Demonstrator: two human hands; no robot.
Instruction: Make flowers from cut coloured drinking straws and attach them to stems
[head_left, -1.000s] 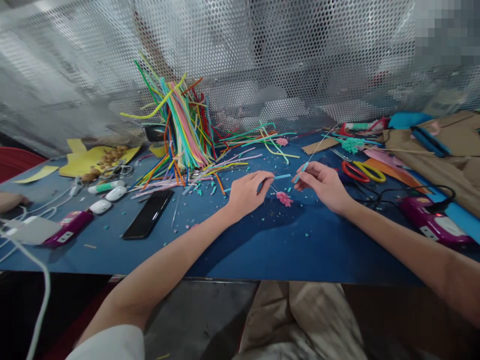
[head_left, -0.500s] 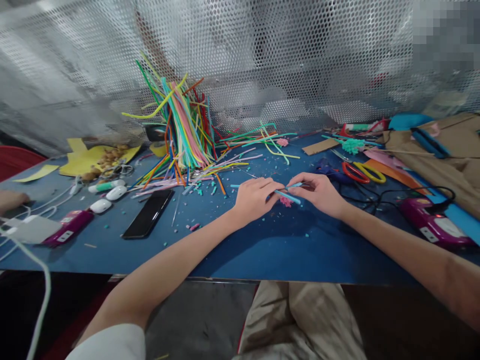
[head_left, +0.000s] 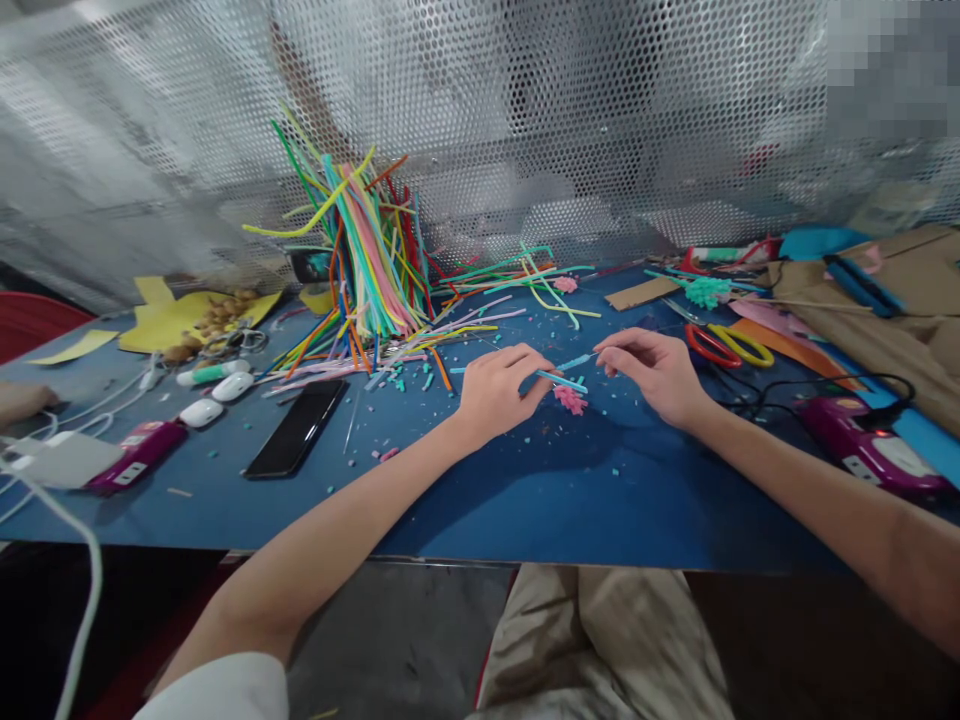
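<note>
My left hand [head_left: 501, 388] pinches light blue pipe cleaners [head_left: 561, 381] whose ends stick out on both sides of its fingers. Just to the right, my right hand [head_left: 651, 372] is closed at the fingertips on the thin tip of a short light blue piece [head_left: 576, 361], which spans the gap between the hands. A pink fuzzy cluster [head_left: 571, 400] hangs or lies just below the blue pieces, near my left fingertips; whether it is attached cannot be made out. Small cut bits are scattered on the blue table [head_left: 480, 510] around my hands.
A big bundle of coloured pipe cleaners [head_left: 367, 260] stands at the back left. A black phone [head_left: 296, 430] lies left of my hands. Scissors [head_left: 712, 345], a green fuzzy cluster [head_left: 706, 291] and a purple power strip [head_left: 870, 445] are on the right. Another person's hand [head_left: 22, 402] shows at the left edge.
My right hand has moved right and slightly up, away from my left hand, exposing the blue piece between them. My left hand has shifted slightly left, and the pink cluster shows more.
</note>
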